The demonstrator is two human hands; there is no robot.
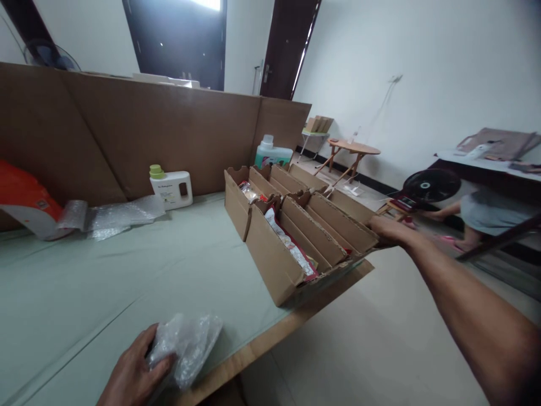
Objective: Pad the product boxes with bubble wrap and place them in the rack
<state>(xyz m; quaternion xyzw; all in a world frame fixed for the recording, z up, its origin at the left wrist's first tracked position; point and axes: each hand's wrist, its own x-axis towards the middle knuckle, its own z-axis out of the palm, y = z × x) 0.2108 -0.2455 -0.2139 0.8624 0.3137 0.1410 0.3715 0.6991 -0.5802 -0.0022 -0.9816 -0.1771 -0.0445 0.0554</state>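
My left hand (137, 366) is closed around a crumpled bundle of clear bubble wrap (186, 347) at the table's near edge. Whether anything lies inside the wrap cannot be made out. My right arm stretches out past the cardboard organizer boxes (270, 265). My right hand (386, 230) is at their far right end, touching or very near the cardboard, with its fingers mostly hidden. The boxes are split into several slots. In the front slot a red and white packet (291, 242) stands on edge, and another packet (249, 192) shows in a rear slot.
On the green-covered table (127, 270) are flat bubble wrap (122, 217), an orange and white container (34, 203), a white jug (171, 189) and a teal bottle (273, 153). A cardboard wall (169, 124) stands behind. Right are a fan (431, 186) and a seated person (486, 214).
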